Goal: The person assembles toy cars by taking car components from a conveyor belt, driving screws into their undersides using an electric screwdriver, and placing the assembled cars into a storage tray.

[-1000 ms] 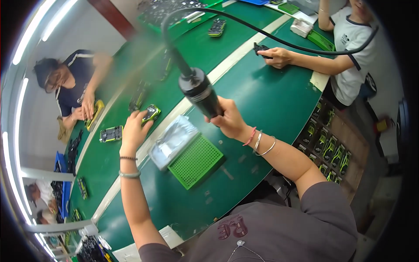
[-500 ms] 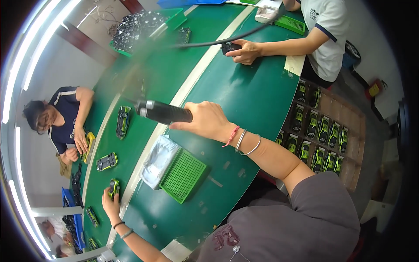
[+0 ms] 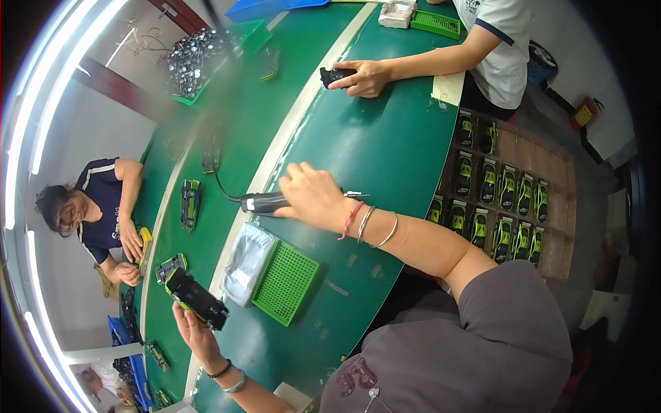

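Observation:
My left hand (image 3: 200,337) grips a toy car (image 3: 197,297), tilted, with its black side showing and a green edge at one end. Wrapped around the black handle of an electric screwdriver (image 3: 265,203) is my right hand (image 3: 313,196), over the table's middle. The screwdriver's cord leaves its left end, and a thin metal bit shows to the right of the hand. Just beyond the held car rests another toy car (image 3: 170,267), partly covered by it. Farther off lies a third car (image 3: 189,205) on the green table.
A green perforated tray (image 3: 286,282) sits beside a plastic-lined container (image 3: 248,261). One co-worker's hand (image 3: 368,78) holds a black part; another co-worker (image 3: 103,213) works across the table. A compartment box (image 3: 537,155) of green-black cars stands at right. A bin (image 3: 186,100) holds small parts.
My left hand has raised the toy car and brought it nearer, toward the right. My right hand still grips the screwdriver; its cord now hangs differently.

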`<action>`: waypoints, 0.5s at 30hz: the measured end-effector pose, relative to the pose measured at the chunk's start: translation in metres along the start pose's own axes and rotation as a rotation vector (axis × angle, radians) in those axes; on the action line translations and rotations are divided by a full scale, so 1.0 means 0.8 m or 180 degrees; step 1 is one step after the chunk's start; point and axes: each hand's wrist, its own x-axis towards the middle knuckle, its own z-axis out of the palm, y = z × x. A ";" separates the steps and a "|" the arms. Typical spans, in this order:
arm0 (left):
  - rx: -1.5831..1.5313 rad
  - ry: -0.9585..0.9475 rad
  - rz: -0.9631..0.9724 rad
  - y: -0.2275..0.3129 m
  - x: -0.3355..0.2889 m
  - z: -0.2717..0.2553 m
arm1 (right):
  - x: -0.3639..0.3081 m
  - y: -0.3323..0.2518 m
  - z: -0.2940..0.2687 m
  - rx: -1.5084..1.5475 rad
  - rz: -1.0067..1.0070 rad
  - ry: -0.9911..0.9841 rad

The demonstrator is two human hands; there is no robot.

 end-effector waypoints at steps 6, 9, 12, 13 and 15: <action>-0.0891 -0.0901 -0.0598 0.006 -0.011 0.066 | -0.022 -0.051 -0.009 0.2540 -0.0847 0.0010; -0.1132 -0.1073 -0.0994 0.003 -0.021 0.100 | -0.028 -0.054 -0.005 0.3331 -0.0744 -0.1195; -0.1353 -0.1009 -0.1153 0.008 -0.031 0.127 | -0.032 -0.055 -0.002 0.2936 -0.0569 -0.1259; -0.1347 -0.1022 -0.1170 0.010 -0.033 0.133 | -0.032 -0.055 -0.005 0.2895 -0.0571 -0.1160; -0.1661 -0.0926 -0.1311 0.013 -0.035 0.142 | -0.036 -0.057 -0.009 0.2815 -0.0687 -0.1013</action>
